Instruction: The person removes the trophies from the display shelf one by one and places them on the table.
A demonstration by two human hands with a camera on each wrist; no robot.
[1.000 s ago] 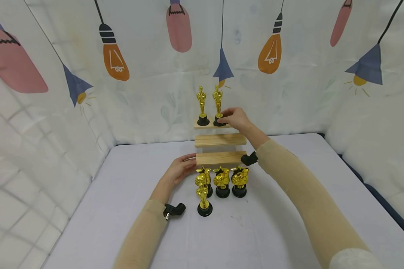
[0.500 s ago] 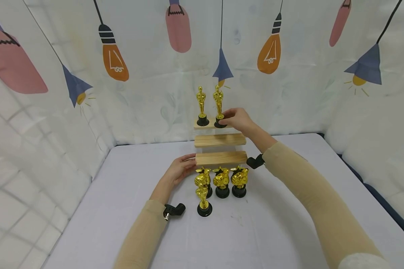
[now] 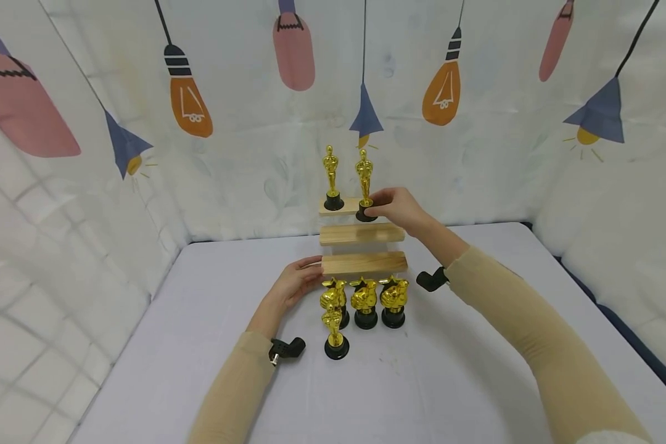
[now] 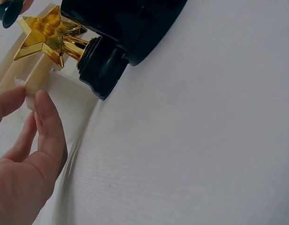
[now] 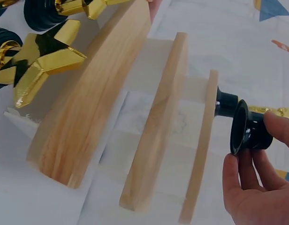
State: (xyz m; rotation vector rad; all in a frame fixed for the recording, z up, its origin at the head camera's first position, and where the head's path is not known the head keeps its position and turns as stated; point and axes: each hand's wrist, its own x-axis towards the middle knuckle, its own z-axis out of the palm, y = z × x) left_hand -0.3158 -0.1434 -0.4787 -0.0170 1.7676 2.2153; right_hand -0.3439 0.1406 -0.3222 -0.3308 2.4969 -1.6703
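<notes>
My right hand grips the black base of a gold figure trophy, held upright by the top step of a wooden stepped display stand. In the right wrist view its hollow black base is clear of the board, between thumb and fingers. A matching figure trophy stands at the left of that top step. My left hand is at the left end of the lowest step. The left wrist view shows its thumb and fingers pinching the board's end.
Three gold trophies with star tops stand in a row on the white table, in front of the stand. A smaller gold trophy is before the left one. A patterned cloth hangs behind.
The figure trophy in my right hand has come off the top step, moving slightly right and toward me. My left hand stays at the lowest step.
</notes>
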